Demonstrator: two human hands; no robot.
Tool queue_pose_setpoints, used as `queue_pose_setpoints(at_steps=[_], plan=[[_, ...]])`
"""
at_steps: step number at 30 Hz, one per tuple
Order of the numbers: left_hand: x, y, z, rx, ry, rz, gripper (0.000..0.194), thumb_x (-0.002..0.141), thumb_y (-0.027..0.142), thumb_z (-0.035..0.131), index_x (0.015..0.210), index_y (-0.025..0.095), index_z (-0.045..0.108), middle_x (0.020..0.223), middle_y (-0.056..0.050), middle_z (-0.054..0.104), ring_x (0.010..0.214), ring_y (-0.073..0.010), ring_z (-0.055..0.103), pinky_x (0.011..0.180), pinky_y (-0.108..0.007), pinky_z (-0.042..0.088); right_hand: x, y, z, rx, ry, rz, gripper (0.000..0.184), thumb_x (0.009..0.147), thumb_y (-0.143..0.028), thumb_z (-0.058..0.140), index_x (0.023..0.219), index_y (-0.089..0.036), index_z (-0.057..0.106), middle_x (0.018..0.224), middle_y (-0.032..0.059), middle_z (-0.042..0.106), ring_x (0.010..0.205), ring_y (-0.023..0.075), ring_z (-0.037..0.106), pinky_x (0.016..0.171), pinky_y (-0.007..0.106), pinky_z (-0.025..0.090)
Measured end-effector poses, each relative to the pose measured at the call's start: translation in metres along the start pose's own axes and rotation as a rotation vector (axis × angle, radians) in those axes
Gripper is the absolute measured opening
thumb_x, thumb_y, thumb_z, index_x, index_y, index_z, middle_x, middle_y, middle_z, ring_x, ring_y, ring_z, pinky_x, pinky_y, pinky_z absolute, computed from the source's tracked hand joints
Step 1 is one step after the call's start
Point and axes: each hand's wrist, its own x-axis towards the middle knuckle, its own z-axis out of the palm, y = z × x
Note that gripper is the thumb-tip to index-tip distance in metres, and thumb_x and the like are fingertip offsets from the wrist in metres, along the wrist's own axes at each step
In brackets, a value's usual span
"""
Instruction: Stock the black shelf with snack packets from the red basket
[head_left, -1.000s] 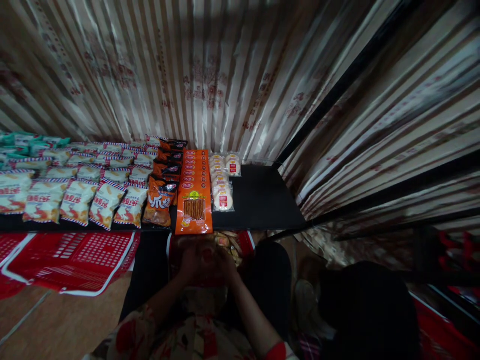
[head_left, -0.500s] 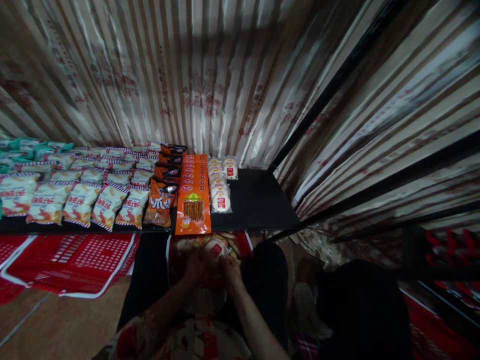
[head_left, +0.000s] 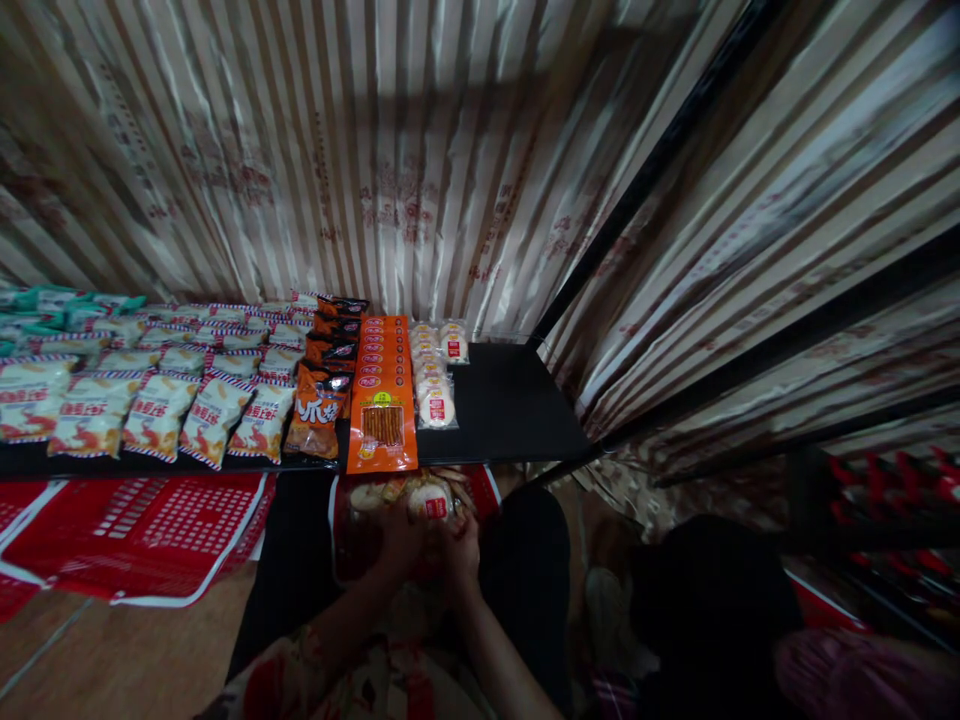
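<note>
Between my two hands is a clear pack of round white crackers (head_left: 429, 500) with a red label, held over a red basket (head_left: 491, 488) in my lap. My left hand (head_left: 401, 537) is closed at the pack's left side. My right hand (head_left: 460, 540) pinches its right side, fingers curled; both hands are dim. Other snack packs lie in the basket under and around the held one. On the black shelf just ahead, similar cracker packs (head_left: 436, 400) stand in an overlapping row beside orange bags of stick snacks (head_left: 382, 425).
Orange-and-black snack bags (head_left: 313, 410) and rows of white snack bags (head_left: 157, 415) fill the shelf's left side. A bare part of the black shelf (head_left: 517, 400) lies right of the crackers. Below left hangs a red basket (head_left: 172, 530). Another person's pink sleeve (head_left: 847, 670) shows lower right.
The view has shifted slightly. In my hands the cracker pack has turned a little, its label now facing up more plainly. A pink sleeve has come into view at lower right.
</note>
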Motion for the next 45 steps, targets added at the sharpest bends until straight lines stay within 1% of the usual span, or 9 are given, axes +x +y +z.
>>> queue_pose_setpoints(at_steps=[3,6,11,16,23,29,32,36,45], plan=[[-0.004,0.004,-0.004,0.094,-0.04,0.082,0.034,0.075,0.014,0.045,0.108,0.013,0.053,0.106,-0.009,0.063,0.097,-0.0173,0.058,0.086,-0.028,0.043,0.004,-0.009,-0.01,-0.148,0.145,-0.116,0.057,0.071,-0.04,0.05,0.12,-0.011,0.048,0.12,0.0162,0.055,0.113,0.029,0.049,0.095,0.042,0.039],[-0.006,0.009,-0.006,0.22,-0.074,0.16,0.034,0.076,0.02,0.045,0.107,0.013,0.055,0.109,-0.01,0.063,0.101,-0.0198,0.056,0.09,-0.03,0.04,0.012,-0.02,-0.02,-0.25,0.05,-0.305,0.044,0.077,-0.037,0.045,0.113,-0.014,0.056,0.122,0.0135,0.055,0.118,0.0264,0.044,0.102,0.044,0.031],[-0.006,0.02,-0.01,0.238,-0.173,0.332,0.035,0.075,0.021,0.042,0.106,0.016,0.057,0.109,-0.008,0.063,0.099,-0.0189,0.056,0.089,-0.028,0.04,0.026,-0.039,-0.038,-0.277,-0.139,-0.411,0.037,0.082,-0.031,0.042,0.112,-0.021,0.059,0.118,0.0081,0.059,0.114,0.0223,0.05,0.1,0.04,0.035],[-0.001,0.03,-0.013,0.149,-0.171,0.418,0.033,0.073,0.024,0.043,0.102,0.018,0.058,0.106,-0.005,0.065,0.098,-0.0182,0.057,0.087,-0.025,0.042,0.033,-0.057,-0.055,-0.156,-0.24,-0.295,0.032,0.08,-0.037,0.048,0.102,-0.021,0.065,0.107,0.0075,0.065,0.103,0.0228,0.057,0.095,0.037,0.04],[0.01,0.044,-0.008,0.045,-0.154,0.327,0.017,0.072,0.02,0.048,0.087,0.019,0.056,0.083,0.001,0.066,0.077,-0.0134,0.06,0.07,-0.022,0.044,0.04,-0.067,-0.069,0.262,-0.328,-0.082,0.038,0.071,-0.05,0.059,0.094,-0.02,0.064,0.09,0.0057,0.069,0.079,0.0211,0.064,0.07,0.031,0.05],[0.021,0.064,-0.001,0.058,-0.155,0.355,0.014,0.074,0.017,0.049,0.086,0.02,0.056,0.08,0.002,0.064,0.073,-0.0108,0.058,0.067,-0.02,0.044,0.049,-0.078,-0.078,0.387,-0.333,-0.042,0.045,0.063,-0.053,0.066,0.091,-0.019,0.062,0.082,0.0054,0.069,0.075,0.021,0.063,0.067,0.031,0.05],[0.026,0.075,0.003,0.097,-0.104,0.327,0.022,0.074,0.016,0.05,0.095,0.019,0.055,0.086,0.0,0.063,0.079,-0.0113,0.059,0.073,-0.021,0.045,0.057,-0.082,-0.082,0.385,-0.304,-0.024,0.051,0.059,-0.056,0.066,0.093,-0.018,0.063,0.083,0.0062,0.069,0.076,0.0223,0.064,0.069,0.033,0.05],[0.032,0.089,0.01,0.096,-0.064,0.302,0.041,0.077,0.014,0.046,0.118,0.015,0.044,0.091,-0.003,0.061,0.078,-0.0113,0.059,0.073,-0.022,0.047,0.072,-0.086,-0.09,0.377,-0.227,-0.008,0.052,0.059,-0.055,0.067,0.094,-0.017,0.063,0.083,0.006,0.069,0.074,0.0213,0.064,0.067,0.031,0.05],[0.037,0.115,0.034,0.014,-0.11,0.411,0.037,0.075,0.006,0.039,0.11,0.013,0.05,0.109,-0.01,0.055,0.097,-0.0136,0.055,0.082,-0.021,0.047,0.107,-0.092,-0.102,0.458,-0.064,0.015,0.049,0.055,-0.048,0.072,0.09,-0.016,0.063,0.076,0.0053,0.07,0.065,0.0202,0.064,0.063,0.031,0.05]])
